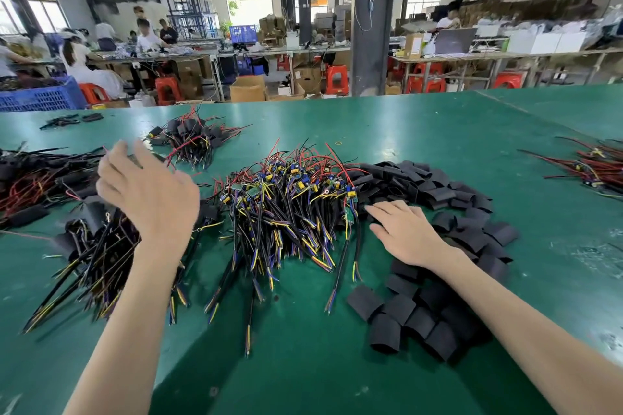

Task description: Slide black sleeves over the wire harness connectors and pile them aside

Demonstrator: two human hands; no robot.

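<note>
Presently, head view: left hand [148,192] spread and empty above the finished pile [91,246]; right hand [404,232] flat on the sleeves [435,330], gripping nothing. Bare harnesses [286,209] lie between. Likely risk: tangled wires drag neighbours, mixing piles.

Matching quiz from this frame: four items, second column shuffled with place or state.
1 left hand
2 right hand
3 bare harness pile
4 blue crate

A flat on the black sleeves
B beyond the table's far left edge
C raised over the sleeved harnesses
D between the hands

Pairs: 1-C, 2-A, 3-D, 4-B
</note>
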